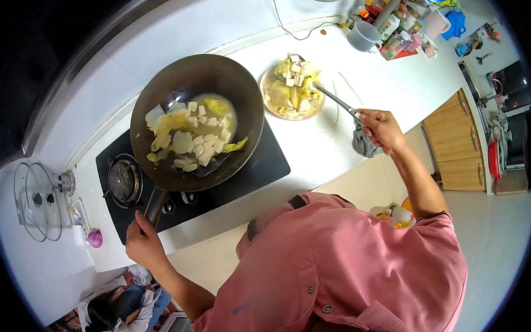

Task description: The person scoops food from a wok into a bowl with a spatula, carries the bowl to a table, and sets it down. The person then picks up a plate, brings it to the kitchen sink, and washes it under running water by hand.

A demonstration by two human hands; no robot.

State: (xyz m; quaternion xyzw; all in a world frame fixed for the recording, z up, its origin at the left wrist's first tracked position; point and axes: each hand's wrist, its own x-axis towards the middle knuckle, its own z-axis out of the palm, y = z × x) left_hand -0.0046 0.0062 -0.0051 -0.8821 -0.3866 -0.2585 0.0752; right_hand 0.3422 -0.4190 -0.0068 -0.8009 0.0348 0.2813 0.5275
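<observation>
My left hand is closed around the end of the handle of a dark wok on the stove. White tofu cubes, pale slices and yellow-green cabbage leaves lie in cloudy broth inside it. My right hand is closed on the handle of a metal ladle. The ladle's head is over a round plate, heaped with tofu and cabbage that hide its shape. More cabbage and tofu in broth fill the plate. A grey cloth lies just below my right hand.
The wok covers part of a black gas stove; its left burner shows. Bottles and jars crowd the counter's far right, beside a clear plastic container. Glass lids hang at left. Another person sits at lower left.
</observation>
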